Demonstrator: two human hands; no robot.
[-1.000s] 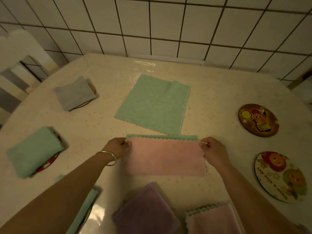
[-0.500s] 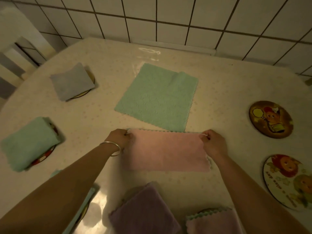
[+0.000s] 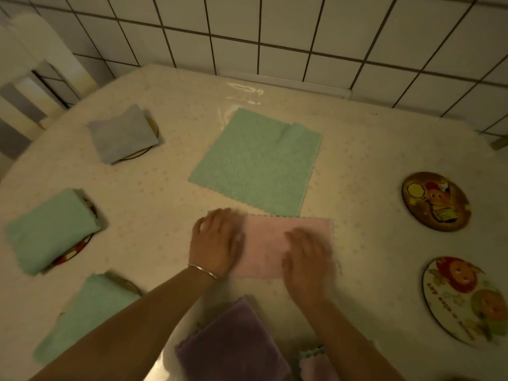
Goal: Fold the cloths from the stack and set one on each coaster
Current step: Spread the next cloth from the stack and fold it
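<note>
A pink cloth (image 3: 269, 243), folded in half into a long strip, lies on the table in front of me. My left hand (image 3: 217, 240) rests flat on its left end and my right hand (image 3: 308, 259) lies flat on its right part, both blurred. Just beyond it a green cloth (image 3: 255, 163) lies spread open. Two bare picture coasters sit at the right: a dark one (image 3: 435, 202) and a pale one (image 3: 467, 301). Folded cloths cover coasters at the left: grey (image 3: 122, 133), green (image 3: 49, 229), green (image 3: 85, 314). A folded purple cloth (image 3: 233, 345) and a pink one (image 3: 316, 364) lie near me.
The round table (image 3: 371, 149) has a pale glossy cover and stands against a white tiled wall (image 3: 275, 37). A white chair back (image 3: 27, 78) shows at the far left.
Both hands let go of the pink cloth's far corners and now lie flat on the folded strip. The camera view has shifted a little.
</note>
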